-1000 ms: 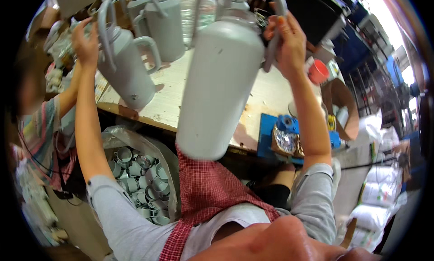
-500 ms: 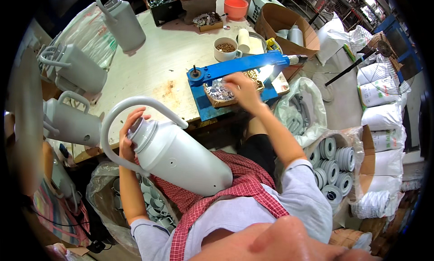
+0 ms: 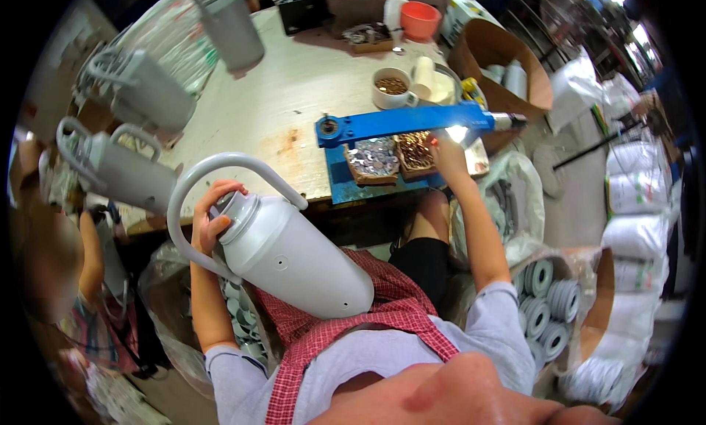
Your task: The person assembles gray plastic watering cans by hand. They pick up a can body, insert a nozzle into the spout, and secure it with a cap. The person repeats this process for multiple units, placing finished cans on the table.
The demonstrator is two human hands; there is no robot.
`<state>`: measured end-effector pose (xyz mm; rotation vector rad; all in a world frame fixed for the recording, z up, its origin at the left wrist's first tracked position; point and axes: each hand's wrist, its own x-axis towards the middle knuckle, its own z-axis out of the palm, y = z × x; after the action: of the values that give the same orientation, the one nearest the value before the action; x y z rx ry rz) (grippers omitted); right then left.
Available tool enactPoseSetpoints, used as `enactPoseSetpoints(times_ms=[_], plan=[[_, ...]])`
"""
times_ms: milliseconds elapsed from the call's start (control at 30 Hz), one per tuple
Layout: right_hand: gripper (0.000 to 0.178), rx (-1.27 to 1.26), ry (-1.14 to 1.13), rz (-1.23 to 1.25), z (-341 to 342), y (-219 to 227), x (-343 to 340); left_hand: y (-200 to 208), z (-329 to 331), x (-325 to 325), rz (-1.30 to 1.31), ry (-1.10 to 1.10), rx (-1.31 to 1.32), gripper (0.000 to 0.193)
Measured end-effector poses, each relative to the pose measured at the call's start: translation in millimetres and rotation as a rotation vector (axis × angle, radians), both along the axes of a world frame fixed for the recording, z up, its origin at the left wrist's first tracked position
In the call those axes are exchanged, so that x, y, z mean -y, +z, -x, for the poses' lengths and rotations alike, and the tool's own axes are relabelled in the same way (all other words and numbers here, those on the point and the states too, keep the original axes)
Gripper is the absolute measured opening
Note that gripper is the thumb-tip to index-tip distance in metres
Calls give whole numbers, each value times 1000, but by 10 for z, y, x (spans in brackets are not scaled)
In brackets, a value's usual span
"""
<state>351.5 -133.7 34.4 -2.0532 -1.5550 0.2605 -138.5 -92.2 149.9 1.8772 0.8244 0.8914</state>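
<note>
Gripping the neck of a grey jug (image 3: pixel 298 252), the left hand (image 3: pixel 215 215) is clamped at the rim, and we record the jug as tilted, its mouth at this hand and its base to the right of it, against the red checked apron (image 3: pixel 349 337). We note a hooped handle (image 3: pixel 234 160) arching above the left hand and two small holes in the jug's wall, to the right of its fingers. We locate the right hand (image 3: pixel 447 157) at the edge of a box of brass-coloured parts (image 3: pixel 416 173), below a blue tool arm (image 3: pixel 404 123) with a bright light beside the fingers. We cannot tell whether those fingertips are together or apart, nor whether they hold anything. Left of the right hand, beyond the brass-coloured parts, we find a box of silvery discs (image 3: pixel 375 180); past the blue tool arm, farther from this hand, stand a white mug (image 3: pixel 388 101) of small brown pieces and an orange-red bowl (image 3: pixel 420 24). To the left of and beyond the left hand, we list three nearby grey containers (image 3: pixel 235 31) on the pale table (image 3: pixel 250 130). Nearer the body than the right hand, to its right, we see stacked grey rings (image 3: pixel 539 314).
</note>
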Motion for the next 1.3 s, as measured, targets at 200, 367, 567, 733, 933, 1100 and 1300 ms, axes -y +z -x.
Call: enactPoseSetpoints(times_ms=[200, 367, 567, 733, 933, 1100, 1300], plan=[[12, -695, 375, -401, 1087, 920, 66, -6, 424, 117, -71, 167, -45, 68], [14, -408, 426, -479, 1561, 1221, -688, -149, 603, 225, 33, 376, 86, 64], [19, -484, 359, -278, 1588, 1157, -816, -464, 859, 439, 77, 597, 233, 62], [12, -603, 430, -212, 1558, 1138, -851, -685, 1013, 537, 101, 745, 307, 62], [13, -654, 458, -185, 1504, 1103, -822, -852, 971, 642, 427, 836, 918, 63], [20, -434, 371, -396, 1177, 851, -364, -882, 1099, 957, 441, 811, 1099, 64], [13, 283, 351, -114, 673, -314, -464, -811, 1015, 972, 431, 887, 1091, 60]])
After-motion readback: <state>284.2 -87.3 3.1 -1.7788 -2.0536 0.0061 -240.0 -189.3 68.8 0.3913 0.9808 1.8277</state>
